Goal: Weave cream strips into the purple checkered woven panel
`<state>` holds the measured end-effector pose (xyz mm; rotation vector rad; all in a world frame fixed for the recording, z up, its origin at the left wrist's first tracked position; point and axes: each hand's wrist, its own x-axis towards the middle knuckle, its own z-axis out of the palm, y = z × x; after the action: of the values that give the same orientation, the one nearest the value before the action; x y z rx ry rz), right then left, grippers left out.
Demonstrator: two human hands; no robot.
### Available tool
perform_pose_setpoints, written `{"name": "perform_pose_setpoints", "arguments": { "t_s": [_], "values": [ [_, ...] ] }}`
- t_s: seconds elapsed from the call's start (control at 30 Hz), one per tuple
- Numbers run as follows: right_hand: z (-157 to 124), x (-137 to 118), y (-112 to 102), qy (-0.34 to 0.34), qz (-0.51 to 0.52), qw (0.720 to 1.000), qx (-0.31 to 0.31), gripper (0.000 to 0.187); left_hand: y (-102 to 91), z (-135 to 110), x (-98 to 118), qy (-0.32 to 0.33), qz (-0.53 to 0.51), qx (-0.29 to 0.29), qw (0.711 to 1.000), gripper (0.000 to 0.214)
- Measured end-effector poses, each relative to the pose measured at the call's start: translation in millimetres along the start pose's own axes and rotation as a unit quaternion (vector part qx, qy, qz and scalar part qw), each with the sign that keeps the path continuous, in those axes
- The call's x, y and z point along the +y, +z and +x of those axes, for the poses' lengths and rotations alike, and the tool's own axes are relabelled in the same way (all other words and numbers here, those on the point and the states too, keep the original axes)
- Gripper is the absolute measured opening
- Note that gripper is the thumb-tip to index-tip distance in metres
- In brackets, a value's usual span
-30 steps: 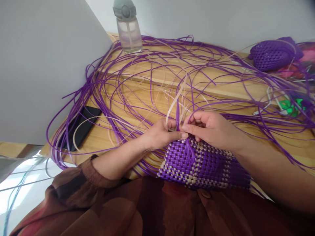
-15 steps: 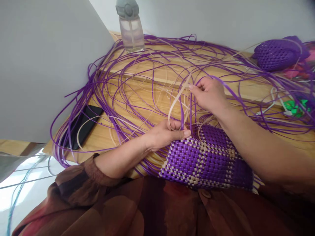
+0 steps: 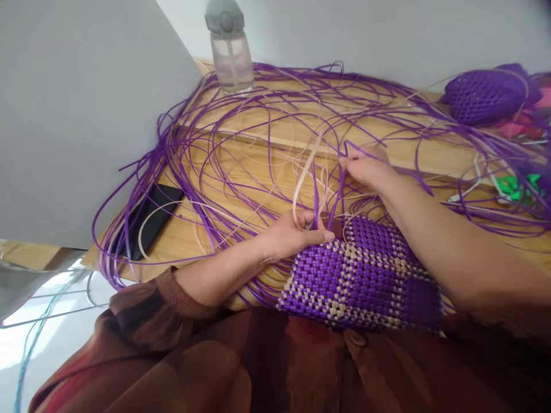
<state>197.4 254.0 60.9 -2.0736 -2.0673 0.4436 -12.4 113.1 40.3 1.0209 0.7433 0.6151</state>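
Note:
A woven purple and cream basket (image 3: 370, 281) lies against my body, its strips crossing in a checked pattern. At its upper left corner my left hand (image 3: 303, 232) is closed, thumb over fingers, pinching strips at the woven edge. A cream strip (image 3: 302, 178) and a purple strip (image 3: 315, 201) rise out of that grip. My right hand (image 3: 365, 163), above the basket, is closed on another purple strip (image 3: 338, 198) that runs down to the edge by my left thumb. Its fingertips are partly hidden behind the hand.
Long loose purple and cream strips spread over the wooden table (image 3: 241, 172). A water bottle (image 3: 232, 60) stands at the back, a black phone (image 3: 150, 221) lies left under strips. At right are a purple mesh bundle (image 3: 486, 94), a green piece (image 3: 516, 186) and a white cable (image 3: 469, 186).
My right hand has let go of the cream strip's neighbourhood and moved slightly down, drawing a purple strip taut upward. My left hand keeps its pinch at the edge.

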Motion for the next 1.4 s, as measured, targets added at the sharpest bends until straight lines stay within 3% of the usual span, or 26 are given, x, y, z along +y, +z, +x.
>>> {"name": "perform_pose_setpoints", "arguments": {
  "t_s": [0.13,0.2,0.3,0.37,0.47,0.63,0.8,0.9,1.0,1.17,1.3,1.4],
  "values": [
    [-27.0,12.7,-19.5,0.059,0.041,0.994,-0.078,0.046,-24.6,3.1,15.4,-0.013,0.112,-0.162,0.980,0.026],
    [-57.0,10.8,-29.5,0.044,0.080,0.988,-0.124,0.049,-31.6,4.0,19.6,-0.019,0.135,-0.193,0.972,0.029],
    [-109.5,-2.1,-31.3,-0.029,0.173,0.970,-0.170,0.042,-32.6,5.6,17.3,-0.032,0.128,-0.162,0.978,0.034],
    [-138.3,-15.2,-21.8,-0.101,0.219,0.960,-0.142,0.032,-29.9,6.0,12.9,-0.026,0.142,-0.119,0.982,0.036],
    [-160.3,-34.7,-0.6,-0.162,0.205,0.962,-0.080,0.017,-26.2,5.1,9.0,0.006,0.201,-0.060,0.978,0.035],
    [-157.0,-48.4,17.3,-0.186,0.171,0.968,-0.001,0.010,-25.2,3.7,11.3,0.017,0.224,-0.045,0.973,0.034],
    [-149.6,-41.2,14.9,-0.105,0.235,0.966,-0.023,0.015,-25.6,7.1,9.3,-0.008,0.109,-0.067,0.992,0.039],
    [-147.6,-37.2,17.3,-0.073,0.151,0.986,0.009,0.021,-25.3,9.1,6.9,-0.009,0.078,-0.074,0.994,0.041],
    [-146.5,-35.4,21.4,-0.173,0.074,0.976,0.111,0.005,-25.4,10.2,6.1,-0.007,0.091,-0.069,0.993,0.039],
    [-143.3,-26.2,16.0,-0.402,0.000,0.890,0.214,0.025,-27.2,9.0,11.1,0.004,0.119,-0.084,0.989,0.040],
    [-151.4,-18.8,1.2,-0.487,-0.044,0.854,0.178,0.027,-31.9,5.0,19.3,0.004,0.208,-0.086,0.974,0.041],
    [-161.7,-20.3,-9.7,-0.420,-0.093,0.894,0.127,0.017,-34.5,2.7,22.9,-0.002,0.230,-0.111,0.967,0.039]
  ]
}}
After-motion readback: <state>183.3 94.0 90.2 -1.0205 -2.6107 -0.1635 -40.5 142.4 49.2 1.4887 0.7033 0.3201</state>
